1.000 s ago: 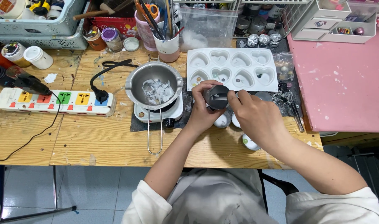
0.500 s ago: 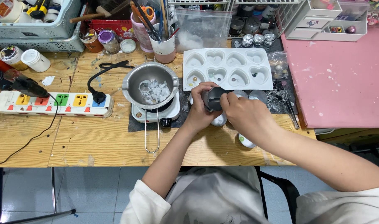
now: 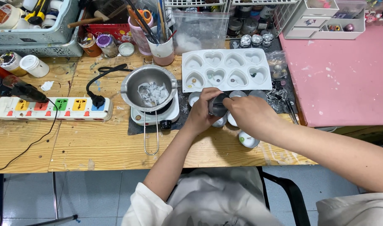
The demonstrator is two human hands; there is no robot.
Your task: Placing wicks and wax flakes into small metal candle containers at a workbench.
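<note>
My left hand (image 3: 203,112) and my right hand (image 3: 249,116) both grip a small dark round jar (image 3: 218,105) above the wooden table (image 3: 86,144). Right behind the jar lies a white silicone mould (image 3: 226,70) with heart-shaped cavities. Several small round tins (image 3: 247,139) sit on the table under and beside my hands. To the left, a metal pot (image 3: 149,88) with pale wax pieces rests on a small white hot plate (image 3: 154,116), its wire handle pointing toward me.
A white power strip (image 3: 53,109) with coloured switches lies at the left, a black plug in it. Cups of brushes and scissors (image 3: 153,31), jars, a clear bag and baskets line the back. A pink mat (image 3: 338,79) covers the right side.
Both hands with the jar have stayed close together over the small tins, shifting only slightly. The view has moved a little.
</note>
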